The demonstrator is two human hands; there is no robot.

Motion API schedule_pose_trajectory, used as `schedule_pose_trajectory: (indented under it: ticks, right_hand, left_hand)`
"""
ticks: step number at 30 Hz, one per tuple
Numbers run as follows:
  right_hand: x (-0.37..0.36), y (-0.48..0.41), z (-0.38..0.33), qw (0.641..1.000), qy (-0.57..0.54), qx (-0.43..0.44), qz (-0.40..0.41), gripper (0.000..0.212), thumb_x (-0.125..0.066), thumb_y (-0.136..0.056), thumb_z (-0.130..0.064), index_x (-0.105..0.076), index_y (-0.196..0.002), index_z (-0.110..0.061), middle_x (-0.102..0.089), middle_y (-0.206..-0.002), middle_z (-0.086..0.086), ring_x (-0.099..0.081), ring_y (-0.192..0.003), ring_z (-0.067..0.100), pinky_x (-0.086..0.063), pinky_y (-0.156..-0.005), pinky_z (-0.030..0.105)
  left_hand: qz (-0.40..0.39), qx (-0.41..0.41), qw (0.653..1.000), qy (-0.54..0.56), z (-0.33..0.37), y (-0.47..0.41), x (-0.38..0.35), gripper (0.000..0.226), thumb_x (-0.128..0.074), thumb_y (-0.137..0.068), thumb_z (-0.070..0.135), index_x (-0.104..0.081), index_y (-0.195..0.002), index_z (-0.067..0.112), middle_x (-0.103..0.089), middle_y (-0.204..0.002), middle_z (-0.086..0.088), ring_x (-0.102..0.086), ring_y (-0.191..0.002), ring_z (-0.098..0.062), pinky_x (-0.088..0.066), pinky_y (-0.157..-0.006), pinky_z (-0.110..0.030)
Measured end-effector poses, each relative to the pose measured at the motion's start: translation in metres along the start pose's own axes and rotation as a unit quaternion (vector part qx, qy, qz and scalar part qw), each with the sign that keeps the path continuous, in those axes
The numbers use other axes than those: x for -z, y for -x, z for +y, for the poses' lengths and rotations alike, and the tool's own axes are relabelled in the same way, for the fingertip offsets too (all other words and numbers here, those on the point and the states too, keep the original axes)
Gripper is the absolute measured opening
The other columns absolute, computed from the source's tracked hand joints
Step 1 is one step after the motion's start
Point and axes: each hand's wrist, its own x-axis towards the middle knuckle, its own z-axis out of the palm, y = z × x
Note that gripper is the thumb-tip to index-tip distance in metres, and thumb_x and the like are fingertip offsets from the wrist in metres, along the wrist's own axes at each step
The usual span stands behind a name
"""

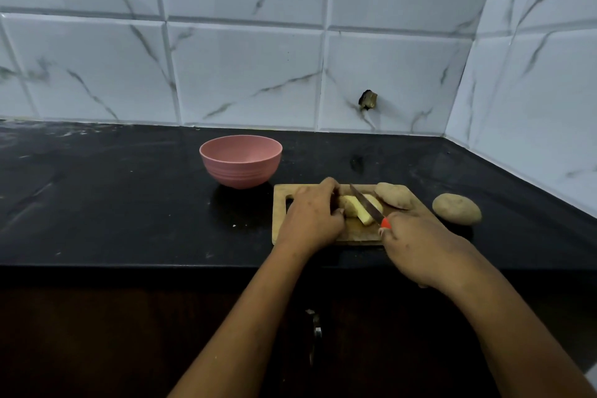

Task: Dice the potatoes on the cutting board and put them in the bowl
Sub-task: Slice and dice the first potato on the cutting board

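A wooden cutting board lies on the black counter. On it sits a cut potato with pale yellow flesh showing. My left hand grips that potato from the left. My right hand holds a knife by its red handle, and the blade lies across the cut potato. A whole brown potato rests on the board's far right corner. Another whole potato lies on the counter just right of the board. A pink bowl stands behind the board to the left; I see nothing inside it.
The black counter runs left from the board. White marble tiles form the back wall, and a side wall closes the corner at the right. The counter's front edge lies just below the board, with a dark cabinet beneath.
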Motion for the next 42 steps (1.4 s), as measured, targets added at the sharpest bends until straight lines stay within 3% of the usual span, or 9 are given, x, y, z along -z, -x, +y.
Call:
schedule_pose_trajectory:
  ticks: [5, 10, 14, 19, 23, 29, 32, 37, 42]
  right_hand:
    - [0.005, 0.004, 0.001, 0.999, 0.014, 0.008, -0.051, 0.014, -0.036, -0.102, -0.025, -0.046, -0.093, -0.023, -0.055, -0.089, -0.002, -0.057, -0.073, 0.012, -0.044, -0.062, 0.027]
    - [0.008, 0.002, 0.000, 0.998, 0.004, -0.001, -0.066, 0.017, -0.031, -0.104, -0.031, -0.045, -0.101, -0.020, -0.057, -0.094, 0.002, -0.061, -0.067, 0.015, -0.053, -0.065, 0.032]
    - [0.011, 0.000, 0.000, 0.997, 0.004, -0.013, -0.076, 0.026, -0.031, -0.103, -0.030, -0.052, -0.109, -0.016, -0.059, -0.099, 0.006, -0.062, -0.071, 0.018, -0.054, -0.072, 0.034]
    - [0.010, -0.001, 0.004, 0.997, 0.049, -0.044, -0.038, 0.019, -0.036, -0.100, -0.019, -0.055, -0.095, -0.017, -0.057, -0.087, 0.002, -0.061, -0.076, 0.019, -0.054, -0.082, 0.039]
    - [0.004, -0.002, 0.002, 0.999, 0.040, -0.026, 0.003, 0.020, -0.035, -0.101, -0.023, -0.054, -0.098, -0.017, -0.054, -0.090, 0.001, -0.059, -0.083, 0.019, -0.053, -0.081, 0.039]
    - [-0.002, 0.003, -0.016, 0.999, -0.047, 0.018, -0.021, 0.022, -0.031, -0.103, -0.027, -0.050, -0.098, -0.018, -0.061, -0.089, 0.005, -0.066, -0.078, 0.021, -0.056, -0.078, 0.041]
    - [-0.003, 0.001, -0.021, 0.998, -0.058, 0.024, -0.029, 0.022, -0.032, -0.102, -0.024, -0.052, -0.103, -0.015, -0.064, -0.086, 0.007, -0.068, -0.075, 0.022, -0.053, -0.072, 0.037]
    - [-0.007, 0.001, -0.023, 0.998, -0.047, 0.023, -0.024, 0.023, -0.032, -0.103, -0.025, -0.052, -0.107, -0.015, -0.062, -0.085, 0.005, -0.067, -0.071, 0.020, -0.053, -0.067, 0.035]
    - [-0.008, -0.002, -0.021, 0.999, 0.002, 0.040, -0.017, 0.017, -0.032, -0.103, -0.027, -0.047, -0.105, -0.018, -0.058, -0.086, 0.002, -0.063, -0.069, 0.017, -0.052, -0.065, 0.033]
  left_hand:
    - [0.050, 0.033, 0.998, -0.010, 0.002, 0.005, 0.002, 0.019, -0.059, -0.086, 0.025, -0.053, -0.103, 0.020, -0.053, -0.093, 0.007, -0.034, -0.103, -0.014, -0.030, -0.081, -0.024]
    - [0.083, 0.061, 0.994, -0.023, 0.005, 0.009, 0.004, 0.020, -0.060, -0.089, 0.031, -0.057, -0.105, 0.019, -0.052, -0.087, 0.008, -0.041, -0.110, -0.017, -0.037, -0.084, -0.027]
    - [0.122, 0.087, 0.989, 0.013, 0.006, 0.012, 0.007, 0.021, -0.062, -0.088, 0.032, -0.056, -0.104, 0.020, -0.050, -0.073, 0.010, -0.048, -0.081, -0.011, -0.040, -0.071, -0.027]
    - [0.107, 0.096, 0.989, 0.046, 0.005, 0.010, 0.008, 0.018, -0.067, -0.085, 0.034, -0.063, -0.097, 0.021, -0.066, -0.078, 0.004, -0.057, -0.083, -0.010, -0.043, -0.072, -0.025]
    - [0.110, 0.090, 0.987, 0.076, 0.003, 0.008, 0.010, 0.016, -0.064, -0.089, 0.032, -0.069, -0.097, 0.019, -0.056, -0.067, 0.016, -0.053, -0.071, 0.002, -0.038, -0.061, -0.012]
    - [0.049, 0.066, 0.991, 0.102, -0.004, 0.008, 0.018, 0.020, -0.066, -0.089, 0.025, -0.072, -0.107, 0.023, -0.070, -0.098, 0.008, -0.056, -0.078, 0.003, -0.044, -0.073, -0.011]
    - [0.030, 0.058, 0.991, 0.118, -0.008, 0.008, 0.020, 0.024, -0.070, -0.086, 0.023, -0.071, -0.109, 0.024, -0.066, -0.090, 0.014, -0.055, -0.074, 0.009, -0.043, -0.067, -0.002]
    - [0.060, 0.070, 0.988, 0.127, -0.009, 0.008, 0.013, 0.023, -0.076, -0.080, 0.024, -0.072, -0.101, 0.028, -0.069, -0.092, 0.012, -0.063, -0.083, 0.003, -0.054, -0.081, -0.020]
    - [0.060, 0.077, 0.986, 0.136, -0.009, 0.007, 0.013, 0.022, -0.076, -0.079, 0.023, -0.072, -0.101, 0.026, -0.068, -0.095, 0.013, -0.062, -0.087, 0.002, -0.052, -0.080, -0.018]
